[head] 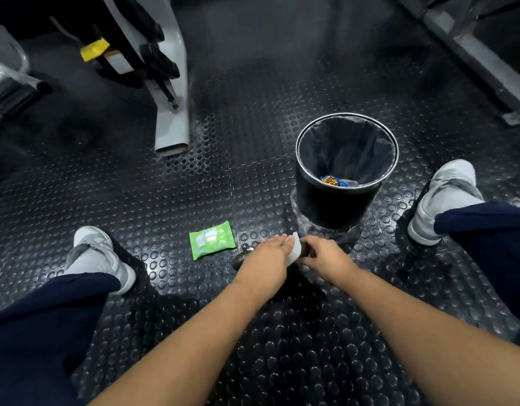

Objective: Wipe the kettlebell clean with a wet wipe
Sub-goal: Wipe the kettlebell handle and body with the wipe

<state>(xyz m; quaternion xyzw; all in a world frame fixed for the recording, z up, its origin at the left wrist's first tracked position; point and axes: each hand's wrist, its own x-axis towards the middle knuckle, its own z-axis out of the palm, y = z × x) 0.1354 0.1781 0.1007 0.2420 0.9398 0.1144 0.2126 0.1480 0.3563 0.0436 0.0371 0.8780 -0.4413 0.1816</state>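
A dark kettlebell (240, 259) sits on the studded floor between my feet, mostly hidden under my hands. My left hand (267, 259) presses a white wet wipe (294, 250) against the top of the kettlebell. My right hand (324, 256) grips the kettlebell's handle (305, 249) just to the right of the wipe. Only a sliver of dark metal shows at the left of my left hand and between the two hands.
A green wet-wipe pack (212, 240) lies on the floor left of my hands. A black lined bin (345, 168) with some wrappers stands just beyond them. My grey shoes (99, 253) (446, 197) flank the spot. A grey machine leg (172, 127) stands at upper left.
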